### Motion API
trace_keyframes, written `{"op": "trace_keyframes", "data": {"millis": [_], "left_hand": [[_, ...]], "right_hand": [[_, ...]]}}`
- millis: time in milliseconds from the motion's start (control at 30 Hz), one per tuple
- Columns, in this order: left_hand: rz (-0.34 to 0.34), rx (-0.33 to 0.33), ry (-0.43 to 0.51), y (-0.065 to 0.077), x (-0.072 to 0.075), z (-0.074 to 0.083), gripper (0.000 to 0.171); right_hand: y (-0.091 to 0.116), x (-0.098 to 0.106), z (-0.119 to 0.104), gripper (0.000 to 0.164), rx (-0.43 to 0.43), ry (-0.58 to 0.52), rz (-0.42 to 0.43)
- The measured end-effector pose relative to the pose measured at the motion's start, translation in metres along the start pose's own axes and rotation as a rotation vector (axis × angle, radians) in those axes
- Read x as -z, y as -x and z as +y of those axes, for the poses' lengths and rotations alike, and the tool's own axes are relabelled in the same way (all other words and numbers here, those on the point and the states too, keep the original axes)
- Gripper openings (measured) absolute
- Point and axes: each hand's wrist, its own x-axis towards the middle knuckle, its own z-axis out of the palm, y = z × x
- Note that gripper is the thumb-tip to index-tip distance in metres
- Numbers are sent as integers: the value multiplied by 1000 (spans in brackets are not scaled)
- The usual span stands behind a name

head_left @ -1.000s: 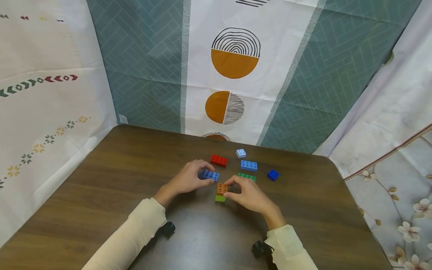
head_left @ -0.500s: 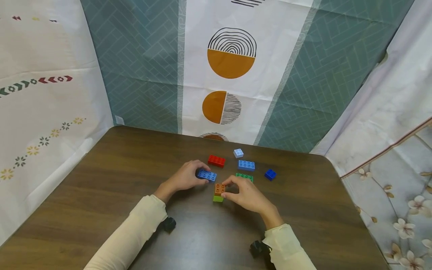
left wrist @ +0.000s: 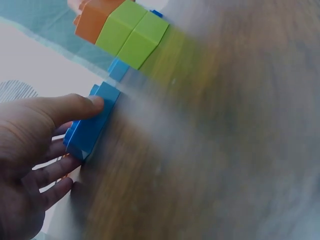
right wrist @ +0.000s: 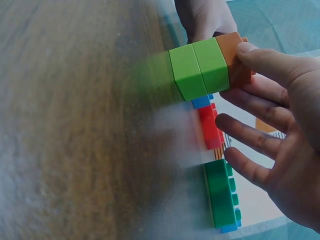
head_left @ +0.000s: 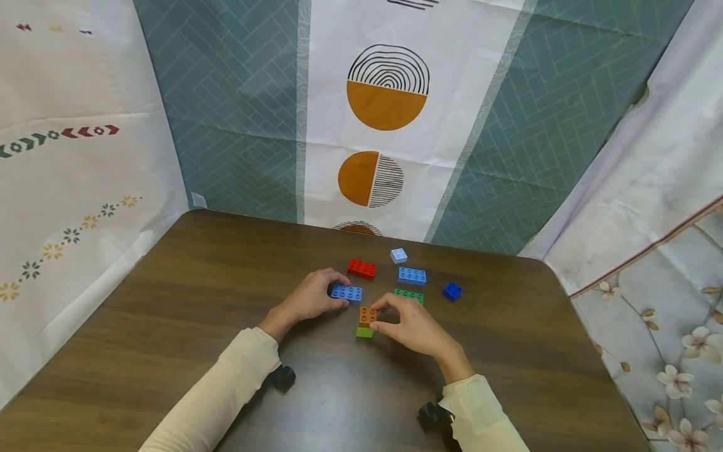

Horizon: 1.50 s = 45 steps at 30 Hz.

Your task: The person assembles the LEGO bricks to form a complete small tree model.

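My left hand (head_left: 312,295) holds a blue eight-stud toy brick (head_left: 347,293) low at the tabletop. In the left wrist view the thumb lies along the brick's near side (left wrist: 92,125), with the fingers behind it. To the right stands a short stack: an orange brick (head_left: 368,316) on top of two lime green bricks (right wrist: 200,69). My right hand (head_left: 415,323) pinches the orange brick between thumb and index finger, while its other fingers are spread apart. The stack is upright on the table, a small gap from the blue brick.
Behind the hands lie a red brick (head_left: 362,269), a second blue brick (head_left: 412,276), a pale blue brick (head_left: 398,255) and a small dark blue brick (head_left: 452,292). A green brick (head_left: 409,295) is partly hidden by the right hand. Cloth (head_left: 243,125) hangs beyond the wooden table (head_left: 237,251).
The left thumb has shifted left along the blue brick, and that brick has turned slightly straighter. The right hand keeps its grip on the orange brick. The head view has shifted a little.
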Motion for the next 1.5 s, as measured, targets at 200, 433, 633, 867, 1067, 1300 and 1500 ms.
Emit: {"op": "trace_keyframes", "data": {"millis": [200,433,633,867,1067,1300,1500], "left_hand": [[11,22,-21,-1,-2,2,36],[20,19,14,3,7,3,35],[25,10,52,7,23,14,35],[-28,-25,79,10,32,28,33],[-84,-73,91,13,35,36,31],[-122,-124,100,16,32,43,31],[-139,-128,99,16,30,46,31]], "right_hand": [[1,1,-1,29,5,-1,6],[0,0,1,29,2,5,2],[-1,0,2,30,15,12,-2],[0,1,1,30,8,12,15],[0,1,3,29,14,12,36],[0,2,3,28,11,7,46],[0,3,3,29,16,9,51]]}}
